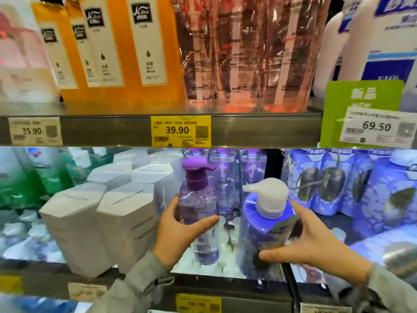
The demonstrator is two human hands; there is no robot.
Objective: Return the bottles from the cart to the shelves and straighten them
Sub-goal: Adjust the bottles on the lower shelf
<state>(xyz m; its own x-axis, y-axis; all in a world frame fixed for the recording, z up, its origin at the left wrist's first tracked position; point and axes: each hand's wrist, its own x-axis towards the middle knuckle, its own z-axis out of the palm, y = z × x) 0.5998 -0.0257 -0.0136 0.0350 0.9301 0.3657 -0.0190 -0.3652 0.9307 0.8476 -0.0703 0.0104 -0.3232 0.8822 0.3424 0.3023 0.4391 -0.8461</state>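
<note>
Here the left hand (180, 231) grips a clear purple-liquid bottle (199, 213), the right hand (316, 242) a blue pump bottle (264, 231)

Purple-capped clear bottle (200, 213); blue bottle (264, 238), white pump; amber bottles (144, 41).

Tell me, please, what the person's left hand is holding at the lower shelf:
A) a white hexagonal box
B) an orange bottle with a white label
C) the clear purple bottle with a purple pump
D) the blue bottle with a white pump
C: the left hand grips the clear purple bottle with the purple pump, while the right hand holds the blue bottle with the white pump.
</note>
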